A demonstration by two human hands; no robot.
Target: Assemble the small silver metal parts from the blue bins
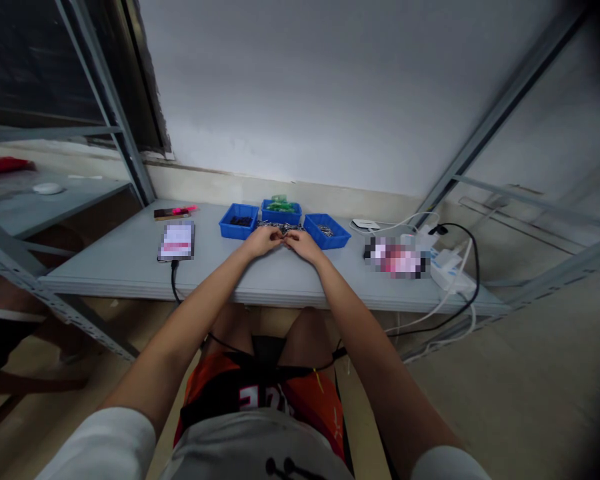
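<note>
My left hand [263, 241] and my right hand [303, 245] rest together on the grey table [130, 263], fingers curled and fingertips meeting at a small dark metal piece [283, 240] too small to name. Just beyond them lies a little heap of silvery metal parts [280, 228]. Three blue trays stand behind: the left tray [239, 221] holds dark bits, the middle tray [281, 213] holds green pieces, the right tray [327, 231] holds small metal parts.
A phone [177, 241] with a cable lies at the left, a dark bar with a pink marker [174, 212] behind it. At the right are a power strip [450, 270], white and black cables and a blurred object [397, 259]. Grey shelf frames stand on both sides.
</note>
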